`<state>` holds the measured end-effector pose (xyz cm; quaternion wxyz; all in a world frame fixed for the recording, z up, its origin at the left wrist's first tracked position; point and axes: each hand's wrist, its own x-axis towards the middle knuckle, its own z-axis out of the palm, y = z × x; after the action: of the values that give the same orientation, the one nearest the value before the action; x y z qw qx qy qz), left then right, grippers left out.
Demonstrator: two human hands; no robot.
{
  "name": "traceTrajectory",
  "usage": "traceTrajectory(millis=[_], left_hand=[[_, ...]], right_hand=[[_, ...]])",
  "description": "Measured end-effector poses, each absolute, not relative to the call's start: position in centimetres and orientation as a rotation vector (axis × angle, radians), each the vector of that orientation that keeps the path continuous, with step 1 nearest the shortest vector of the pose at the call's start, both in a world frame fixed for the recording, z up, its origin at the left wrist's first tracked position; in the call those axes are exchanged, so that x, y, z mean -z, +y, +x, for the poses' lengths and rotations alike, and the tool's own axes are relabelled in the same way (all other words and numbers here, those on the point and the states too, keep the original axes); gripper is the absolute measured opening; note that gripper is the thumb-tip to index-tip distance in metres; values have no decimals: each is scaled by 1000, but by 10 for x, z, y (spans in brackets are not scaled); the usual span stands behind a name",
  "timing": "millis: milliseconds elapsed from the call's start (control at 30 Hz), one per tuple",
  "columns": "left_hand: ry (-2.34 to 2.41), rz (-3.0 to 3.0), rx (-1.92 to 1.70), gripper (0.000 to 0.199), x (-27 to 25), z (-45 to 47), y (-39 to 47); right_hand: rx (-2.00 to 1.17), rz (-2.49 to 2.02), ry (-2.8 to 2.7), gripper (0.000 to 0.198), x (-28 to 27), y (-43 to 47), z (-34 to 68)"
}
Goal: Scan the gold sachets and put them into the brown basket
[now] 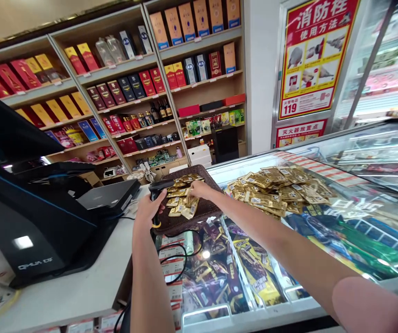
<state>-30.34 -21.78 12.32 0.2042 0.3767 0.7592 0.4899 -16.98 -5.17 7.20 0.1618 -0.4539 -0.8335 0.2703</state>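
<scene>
My left hand is wrapped round the handle of a black handheld barcode scanner, held over the left side of a brown woven basket. Gold foil packets lie in the basket. Reaching in from the right, my right hand has its fingers closed on a gold packet among them. Beyond my right forearm, a large heap of similar gold packets rests on the freezer's glass top. The scanner's black cable loops down below the basket.
A glass-topped freezer with wire baskets of wrapped goods runs across the front and right. At left a dark checkout terminal stands on a white counter. Shelves of boxed goods line the back wall, beside a red poster.
</scene>
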Motion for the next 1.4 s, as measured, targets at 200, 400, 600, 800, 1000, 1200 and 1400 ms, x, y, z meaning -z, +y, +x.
traceTrajectory(millis=[200,400,600,800,1000,1200,1400], left_hand=[[1972,1150,-1377,60,-127,-281,-211],[2033,1276,-1232,59,-127,-267,-207],[1990,1333,-1182,57,-130,-252,-206],[1987,1359,-1106,56,-136,-231,-206],[1944,1432,-1074,56,-129,-219,-199],[1831,1476,-1163,52,-122,-200,-192],[1832,1514,-1128,52,-118,-199,-188]], right_hand=[[-1104,-1357,-1854,31,-71,-50,-98],[-1240,-1290,-1637,38,-70,-50,-48],[-1297,-1247,-1551,21,-69,-37,-25],[-1281,-1229,-1546,14,-72,-31,-15],[-1275,-1249,-1534,14,-76,-33,-8],[-1229,-1235,-1550,24,-76,-33,-6],[-1214,-1237,-1590,25,-77,-34,-5]])
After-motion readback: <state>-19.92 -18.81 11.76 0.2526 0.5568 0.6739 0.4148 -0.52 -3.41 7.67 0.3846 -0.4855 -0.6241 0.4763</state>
